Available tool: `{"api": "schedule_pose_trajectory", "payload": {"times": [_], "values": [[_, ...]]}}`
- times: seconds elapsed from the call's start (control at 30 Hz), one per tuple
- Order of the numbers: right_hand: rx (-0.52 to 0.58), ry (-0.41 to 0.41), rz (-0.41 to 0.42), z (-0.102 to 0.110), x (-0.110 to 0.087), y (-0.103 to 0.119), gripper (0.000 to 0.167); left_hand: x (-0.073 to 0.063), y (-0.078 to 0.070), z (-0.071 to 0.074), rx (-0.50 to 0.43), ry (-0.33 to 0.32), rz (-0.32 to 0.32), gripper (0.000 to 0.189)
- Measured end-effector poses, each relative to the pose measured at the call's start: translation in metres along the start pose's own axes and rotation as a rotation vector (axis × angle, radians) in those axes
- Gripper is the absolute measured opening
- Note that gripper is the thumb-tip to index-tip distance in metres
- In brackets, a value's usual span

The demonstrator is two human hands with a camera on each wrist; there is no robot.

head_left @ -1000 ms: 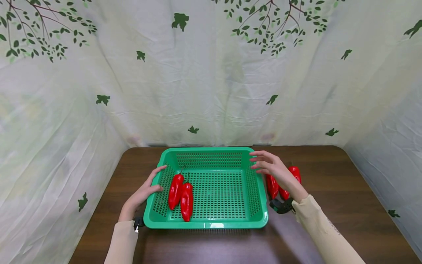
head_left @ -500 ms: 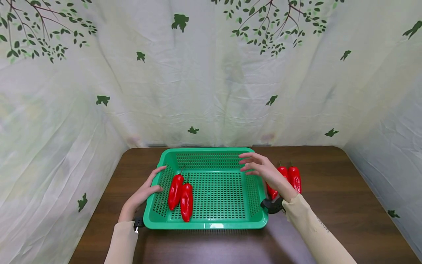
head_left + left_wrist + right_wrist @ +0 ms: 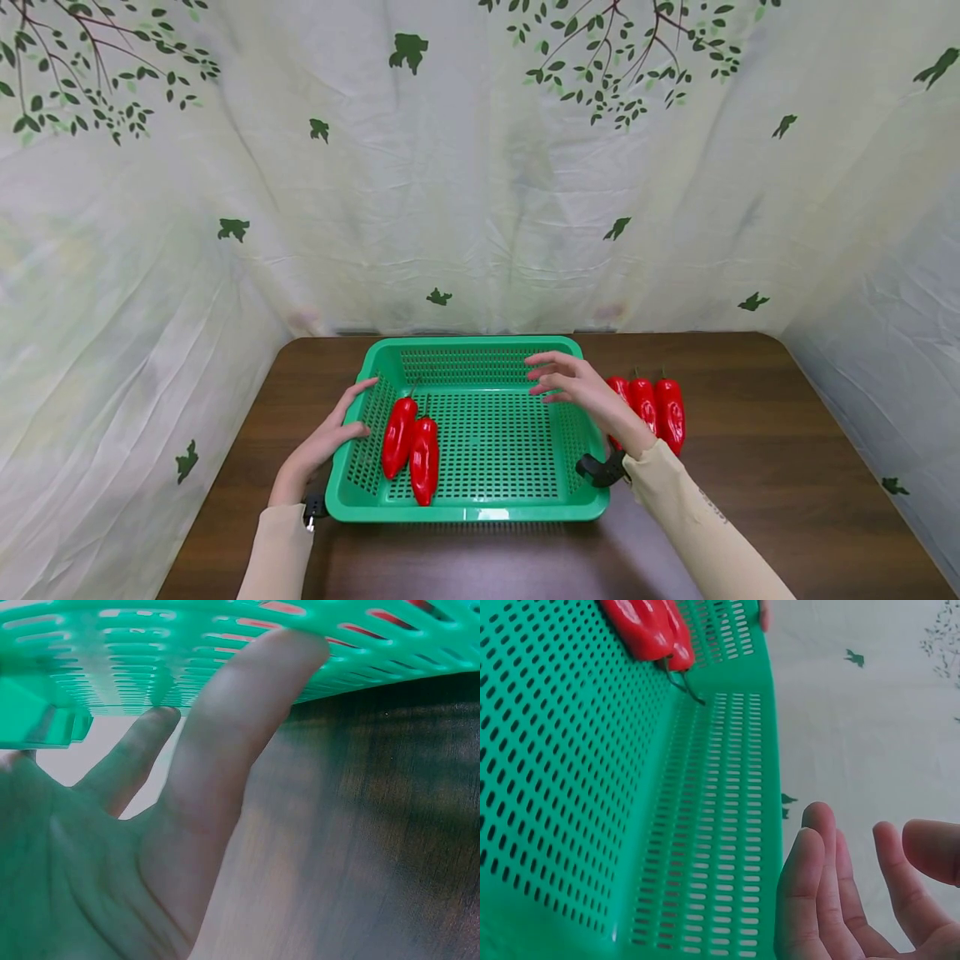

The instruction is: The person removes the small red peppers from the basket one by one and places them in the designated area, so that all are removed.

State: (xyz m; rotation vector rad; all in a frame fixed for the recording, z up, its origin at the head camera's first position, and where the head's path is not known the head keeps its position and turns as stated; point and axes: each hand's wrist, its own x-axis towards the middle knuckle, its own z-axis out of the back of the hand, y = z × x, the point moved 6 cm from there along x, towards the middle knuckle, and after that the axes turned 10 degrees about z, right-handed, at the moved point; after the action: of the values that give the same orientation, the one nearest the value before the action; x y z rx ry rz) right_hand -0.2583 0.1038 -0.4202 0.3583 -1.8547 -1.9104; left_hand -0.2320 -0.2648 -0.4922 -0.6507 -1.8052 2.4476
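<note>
A green plastic basket (image 3: 480, 512) with slotted walls stands on the table. Two red peppers (image 3: 424, 460) lie side by side at its left end, their stems toward the back. My left hand (image 3: 324, 442) is at the basket's left side; in the left wrist view its thumb (image 3: 225, 742) and a finger rest fairly straight against the slotted outer wall. Over the basket's right part hovers my right hand (image 3: 577, 390), fingers spread and holding nothing. Just right of the basket, three more red peppers (image 3: 670, 415) lie in a row, the nearest partly hidden by my right forearm.
A brown wooden table (image 3: 780, 450) carries everything. Behind it and at both sides hangs a pale cloth (image 3: 480, 208) printed with leaves and branches. Dark devices are strapped to both wrists, the right one (image 3: 600, 470) above the basket's right rim.
My right hand has moved left from the basket's right rim to over its inside, uncovering more of the three peppers on the table. The left hand and the basket stay where they were.
</note>
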Motion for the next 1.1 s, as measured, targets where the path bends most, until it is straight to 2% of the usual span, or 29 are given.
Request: {"api": "schedule_pose_trajectory", "payload": {"times": [0.4, 1.1], "values": [[0.047, 0.019, -0.013, -0.017, 0.009, -0.006, 0.035, 0.000, 0.000, 0.000, 0.002, -0.001, -0.011, 0.072], [0.053, 0.037, -0.068, -0.046, 0.027, -0.015, 0.037, 0.000, 0.000, 0.001, -0.002, 0.002, -0.014, 0.071]]}}
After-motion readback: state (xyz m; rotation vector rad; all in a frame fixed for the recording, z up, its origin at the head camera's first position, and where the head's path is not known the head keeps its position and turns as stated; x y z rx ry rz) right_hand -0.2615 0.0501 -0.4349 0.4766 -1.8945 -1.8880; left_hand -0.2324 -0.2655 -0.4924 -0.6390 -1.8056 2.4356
